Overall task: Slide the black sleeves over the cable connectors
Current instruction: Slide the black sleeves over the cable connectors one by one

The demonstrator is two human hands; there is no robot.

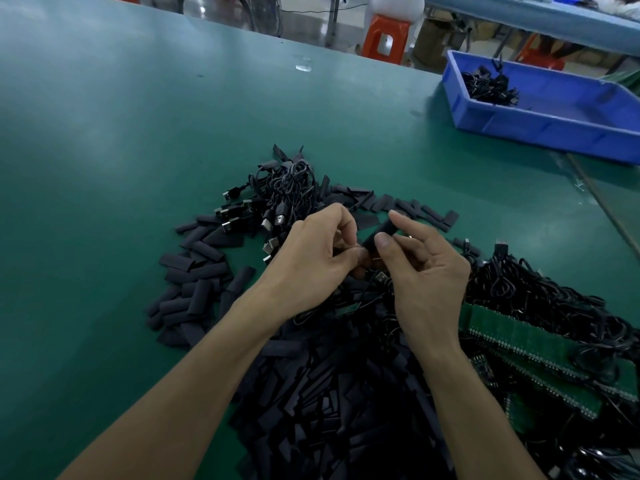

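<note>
Black sleeves (204,271), black cables (291,188), green table (121,133), blue bin (554,112), orange stool (384,38)

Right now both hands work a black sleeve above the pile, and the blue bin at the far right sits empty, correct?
Not empty: the head view shows the blue bin holding a heap of black cables. The left hand and right hand do work the black sleeve.

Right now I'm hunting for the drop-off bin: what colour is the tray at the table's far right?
The tray is blue, clearest in the head view.
</note>
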